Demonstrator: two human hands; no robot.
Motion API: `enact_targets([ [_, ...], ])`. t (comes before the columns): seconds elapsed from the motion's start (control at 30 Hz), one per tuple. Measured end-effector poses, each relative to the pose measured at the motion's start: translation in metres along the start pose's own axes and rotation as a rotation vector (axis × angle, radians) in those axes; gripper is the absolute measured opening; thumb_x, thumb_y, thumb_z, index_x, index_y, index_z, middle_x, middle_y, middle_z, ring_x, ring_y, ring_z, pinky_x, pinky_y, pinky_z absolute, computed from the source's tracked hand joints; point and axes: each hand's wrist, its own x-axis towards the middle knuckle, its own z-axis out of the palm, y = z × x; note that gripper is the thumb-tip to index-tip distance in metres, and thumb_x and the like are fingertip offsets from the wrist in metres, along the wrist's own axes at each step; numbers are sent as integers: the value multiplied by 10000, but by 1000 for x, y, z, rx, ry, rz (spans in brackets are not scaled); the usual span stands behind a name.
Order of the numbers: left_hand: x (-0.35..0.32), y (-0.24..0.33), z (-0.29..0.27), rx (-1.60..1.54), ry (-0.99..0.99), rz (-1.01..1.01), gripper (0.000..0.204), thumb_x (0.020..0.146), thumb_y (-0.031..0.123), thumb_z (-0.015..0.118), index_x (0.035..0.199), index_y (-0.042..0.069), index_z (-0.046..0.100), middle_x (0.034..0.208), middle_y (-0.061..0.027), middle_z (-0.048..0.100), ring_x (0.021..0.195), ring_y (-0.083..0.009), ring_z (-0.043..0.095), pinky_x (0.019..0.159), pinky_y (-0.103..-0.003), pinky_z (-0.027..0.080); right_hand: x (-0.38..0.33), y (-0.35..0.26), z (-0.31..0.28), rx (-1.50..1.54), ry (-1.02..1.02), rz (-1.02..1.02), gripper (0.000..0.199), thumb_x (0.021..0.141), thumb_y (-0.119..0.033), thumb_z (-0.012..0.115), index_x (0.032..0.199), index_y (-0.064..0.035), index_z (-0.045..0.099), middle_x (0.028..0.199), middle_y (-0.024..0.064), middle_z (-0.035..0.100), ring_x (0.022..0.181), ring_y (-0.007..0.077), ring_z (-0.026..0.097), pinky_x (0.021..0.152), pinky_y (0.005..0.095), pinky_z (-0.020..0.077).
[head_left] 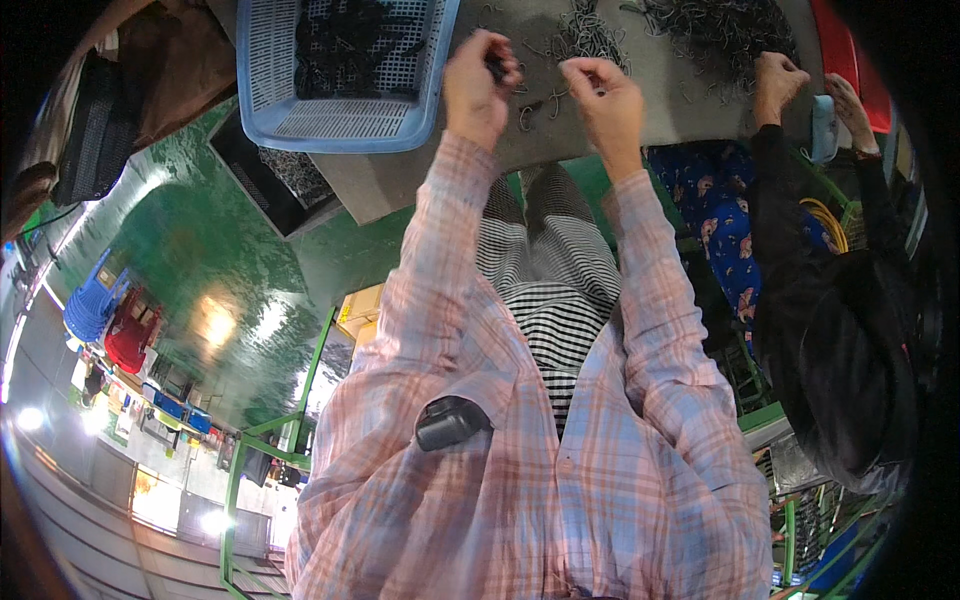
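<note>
At the counter's near edge [655,118], the left hand [482,88] is curled around a small black piece [495,68], gripping it between thumb and fingers. The right hand [604,100] has thumb and forefinger brought together; whether anything is pinched there is too small to tell. Between the two hands, close to the near edge, lies a thin loose piece [526,116], curved and partly dark. Farther in from that edge, beyond the right hand, sits a heap of thin wiry pieces [590,38], and to its right spreads a darker heap [720,35]. A blue basket [355,137] with slotted walls stands toward the counter's left end, beside the left hand, with a black tangle of pieces [345,50] inside. Toward the right end, near a red container [855,60], a co-worker in black sleeves [775,200] holds both hands over the counter's edge.
</note>
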Motion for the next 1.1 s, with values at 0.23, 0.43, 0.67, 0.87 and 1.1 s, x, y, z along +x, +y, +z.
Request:
enact_targets([
  [0.23,-18,64,-27,1216,245,817,350,885,260,561,1167,53,578,1218,-204,532,1121,-293,513,943,-404,384,-16,52,19,-849,-319,-171,207,767,-155,681,934,-141,560,952,47,549,885,275,595,703,405,496],
  [0.43,-29,58,-72,1550,366,767,415,859,222,575,1255,105,539,1391,-300,336,1336,-396,277,1093,-480,185,-13,65,14,-882,-319,-149,175,783,-183,680,873,-110,549,911,62,561,834,288,602,659,414,484],
  [0.67,-103,44,-50,1426,380,818,197,789,85,605,977,66,659,1125,-132,559,1131,-322,486,986,-432,326,-2,-18,25,-267,70,-8,175,751,-156,726,782,-61,583,685,74,613,652,238,623,583,328,477],
  [0.87,-92,-12,-38,1383,-55,386,298,744,3,597,1038,52,608,1125,-143,556,1060,-322,524,835,-416,464,2,-67,69,22,-90,-266,204,754,-110,715,940,-80,635,867,64,614,668,200,608,628,298,494],
  [1.1,9,-48,7,1811,-123,661,891,694,188,755,1429,281,260,1515,-75,146,1374,-410,135,1042,-630,255,-25,47,0,-374,376,82,396,715,27,616,1102,-47,574,1074,145,523,889,292,566,778,349,477],
])
